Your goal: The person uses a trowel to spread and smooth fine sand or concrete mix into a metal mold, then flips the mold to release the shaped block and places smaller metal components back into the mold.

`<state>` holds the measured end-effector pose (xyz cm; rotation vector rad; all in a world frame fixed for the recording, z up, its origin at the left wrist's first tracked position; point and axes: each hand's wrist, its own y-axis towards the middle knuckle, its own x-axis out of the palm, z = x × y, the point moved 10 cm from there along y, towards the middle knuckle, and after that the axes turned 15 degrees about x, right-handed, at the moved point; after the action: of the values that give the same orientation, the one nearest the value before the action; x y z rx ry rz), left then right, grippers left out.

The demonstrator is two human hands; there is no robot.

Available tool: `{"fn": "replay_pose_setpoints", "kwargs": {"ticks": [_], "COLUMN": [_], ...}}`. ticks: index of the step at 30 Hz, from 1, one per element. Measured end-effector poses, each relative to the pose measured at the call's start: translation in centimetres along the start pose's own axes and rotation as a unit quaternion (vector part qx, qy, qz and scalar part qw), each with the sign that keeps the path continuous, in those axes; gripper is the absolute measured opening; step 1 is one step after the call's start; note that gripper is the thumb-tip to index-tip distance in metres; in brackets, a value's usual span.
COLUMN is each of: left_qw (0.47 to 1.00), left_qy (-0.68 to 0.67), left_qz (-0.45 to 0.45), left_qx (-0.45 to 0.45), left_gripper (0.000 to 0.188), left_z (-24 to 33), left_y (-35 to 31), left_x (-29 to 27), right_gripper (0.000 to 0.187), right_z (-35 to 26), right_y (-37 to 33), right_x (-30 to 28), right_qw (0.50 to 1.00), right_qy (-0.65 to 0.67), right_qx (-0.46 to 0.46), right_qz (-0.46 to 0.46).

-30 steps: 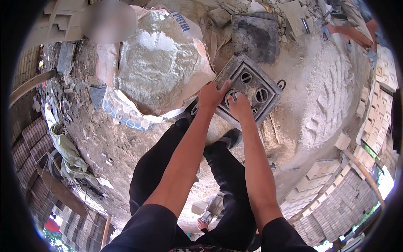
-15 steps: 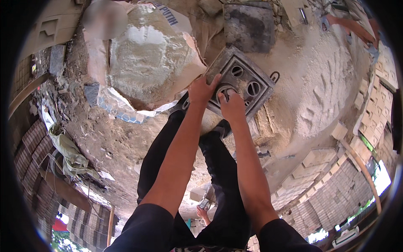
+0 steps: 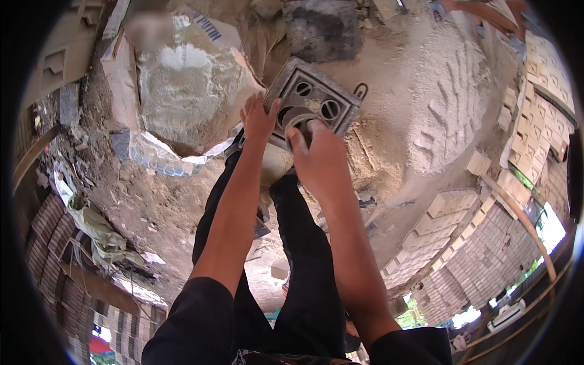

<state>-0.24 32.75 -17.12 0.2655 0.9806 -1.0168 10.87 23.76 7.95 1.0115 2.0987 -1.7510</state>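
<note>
A square metal mould [image 3: 315,97] with a raised rim and several round holes lies tilted on the ground between my feet and the sand. In my right hand [image 3: 322,152] is a round metal plug [image 3: 299,114], gripped from above with thumb and fingers; it is raised over the mould, and a dark opening shows beside it. My left hand [image 3: 260,118], fingers spread, is at the mould's left edge; whether it touches the edge I cannot tell. Barred round inserts [image 3: 330,110] sit in other holes. A loop handle [image 3: 361,90] sticks out of the mould's right corner.
A large opened sack [image 3: 182,85] of grey-brown powder stands left of the mould. Beyond lies a dark square slab [image 3: 321,30]. Pale sand [image 3: 447,85] spreads to the right, with stacked blocks [image 3: 544,128] along its edge. Another person's limb [image 3: 477,11] shows at the upper right.
My right hand has lifted the round plug from the mould toward me. My left hand has come off the mould's top, and its fingers have spread. The whole view has shifted.
</note>
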Motion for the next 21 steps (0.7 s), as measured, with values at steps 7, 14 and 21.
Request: {"fn": "replay_pose_setpoints", "kwargs": {"ticks": [7,14,21], "left_qw": [0.684,0.535,0.536], "left_qy": [-0.661,-0.696,-0.690], "left_qz": [-0.093,-0.191,-0.217], "left_qx": [-0.294,-0.439,-0.434], "left_gripper": [0.058,0.049,0.054], "left_z": [9.6,8.9,9.9], "left_y": [-7.4,-14.6,-15.9], "left_x": [-1.0,-1.3,0.3], "right_gripper": [0.047,0.025,0.019], "right_z": [5.9,8.4,20.5], "right_y": [-3.0,-8.0,13.5], "right_x": [1.1,2.8,-1.1], "right_qw": [0.992,0.983,0.973], "right_qy": [-0.002,0.002,0.217], "right_qx": [-0.122,-0.113,-0.015], "right_qz": [0.032,-0.148,0.074]}}
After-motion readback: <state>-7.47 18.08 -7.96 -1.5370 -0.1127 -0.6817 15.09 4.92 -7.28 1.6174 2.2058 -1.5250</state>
